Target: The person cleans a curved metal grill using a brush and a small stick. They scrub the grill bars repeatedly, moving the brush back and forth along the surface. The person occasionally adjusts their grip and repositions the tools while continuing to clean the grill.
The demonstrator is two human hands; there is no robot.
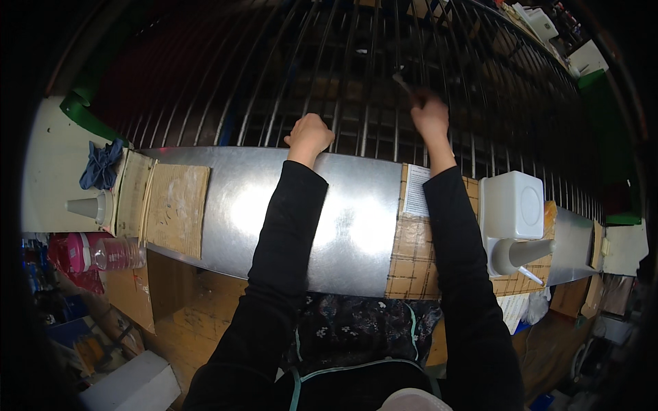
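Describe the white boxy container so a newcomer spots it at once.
Start at the shiny metal counter and follow it right, past the black sleeve of the right arm. Just beyond is the white container: its boxy body, with a round outline on one face, sets it apart from the tapering grey cone beside it.

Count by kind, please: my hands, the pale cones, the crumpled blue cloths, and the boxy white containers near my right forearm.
Left hand, right hand: 2
Left pale cone, right pale cone: 2
Crumpled blue cloth: 1
Boxy white container: 1
Total: 6
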